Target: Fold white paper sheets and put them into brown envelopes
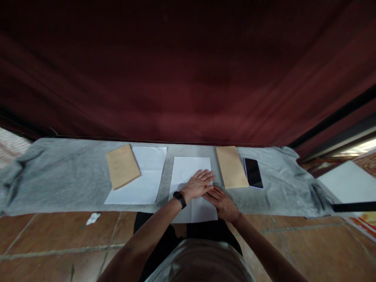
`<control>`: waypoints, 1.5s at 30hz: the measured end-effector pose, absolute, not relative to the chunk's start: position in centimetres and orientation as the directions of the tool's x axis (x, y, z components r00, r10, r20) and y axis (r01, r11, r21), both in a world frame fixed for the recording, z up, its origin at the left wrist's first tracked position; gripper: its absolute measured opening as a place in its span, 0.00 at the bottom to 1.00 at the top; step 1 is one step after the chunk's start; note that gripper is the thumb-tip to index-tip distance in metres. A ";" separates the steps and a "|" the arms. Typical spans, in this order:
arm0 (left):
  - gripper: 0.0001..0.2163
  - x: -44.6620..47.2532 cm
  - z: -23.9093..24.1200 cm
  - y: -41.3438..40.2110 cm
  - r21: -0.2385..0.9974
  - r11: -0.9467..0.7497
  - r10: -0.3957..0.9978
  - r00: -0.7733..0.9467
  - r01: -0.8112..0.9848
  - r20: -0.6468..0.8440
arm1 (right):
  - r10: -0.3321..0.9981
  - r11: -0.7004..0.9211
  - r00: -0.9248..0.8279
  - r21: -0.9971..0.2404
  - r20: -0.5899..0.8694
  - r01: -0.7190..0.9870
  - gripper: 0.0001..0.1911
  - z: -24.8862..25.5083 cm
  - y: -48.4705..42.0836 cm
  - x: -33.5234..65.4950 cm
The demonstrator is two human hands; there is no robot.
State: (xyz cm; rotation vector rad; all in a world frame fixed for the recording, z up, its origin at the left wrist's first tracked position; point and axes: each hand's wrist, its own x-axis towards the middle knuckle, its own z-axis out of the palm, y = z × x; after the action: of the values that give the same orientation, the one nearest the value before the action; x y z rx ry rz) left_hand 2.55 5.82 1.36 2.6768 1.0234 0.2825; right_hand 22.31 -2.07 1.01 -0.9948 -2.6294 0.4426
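A white sheet of paper (188, 166) lies on the grey cloth in front of me, with a faint crease running across it. My left hand (197, 184), with a black band on the wrist, rests flat on the sheet, its fingers stretched to the right. Close beside it, my right hand (221, 201) lies over the sheet's right edge with fingers extended, the fingertips near those of the left. No object shows in either hand. What is under the palms is hidden.
On the left, a brown pad (122, 166) overlaps another creased white sheet (143, 192). To the right are a second brown pad (232, 167) and a phone (253, 173). Grey cloth (70, 176) covers the narrow surface, backed by a dark red curtain (188, 86).
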 end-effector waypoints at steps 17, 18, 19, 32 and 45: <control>0.27 -6.7 2.0 4.9 0.380 -0.538 0.833 0.545 0.753 0.098 | 0.687 0.697 -0.710 -0.416 0.153 0.584 0.33 1.0 -1.8 22.6; 0.26 -6.5 2.4 3.1 0.407 -0.611 0.760 0.648 0.679 0.059 | 0.687 0.697 -0.712 -0.414 0.149 0.586 0.33 1.0 -1.8 22.6; 0.26 -6.6 2.8 1.3 0.428 -0.661 0.688 0.725 0.616 0.019 | 0.686 0.697 -0.714 -0.410 0.142 0.588 0.33 1.0 -1.8 22.6; 0.30 -12.5 3.5 -4.3 0.448 -0.587 0.768 0.639 0.674 0.044 | 0.682 0.691 -0.720 -0.436 0.130 0.576 0.37 0.1 -1.8 23.2; 0.28 -12.8 3.8 -5.1 0.573 -0.517 0.802 0.594 0.635 0.064 | 0.712 0.667 -0.680 -0.471 0.175 0.577 0.36 0.7 -2.1 23.0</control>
State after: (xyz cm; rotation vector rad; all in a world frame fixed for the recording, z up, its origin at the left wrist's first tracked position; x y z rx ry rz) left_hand -12.83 -5.06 3.78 2.3232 1.1402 0.4423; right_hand 22.98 -2.06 0.67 -1.0187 -2.5389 0.5455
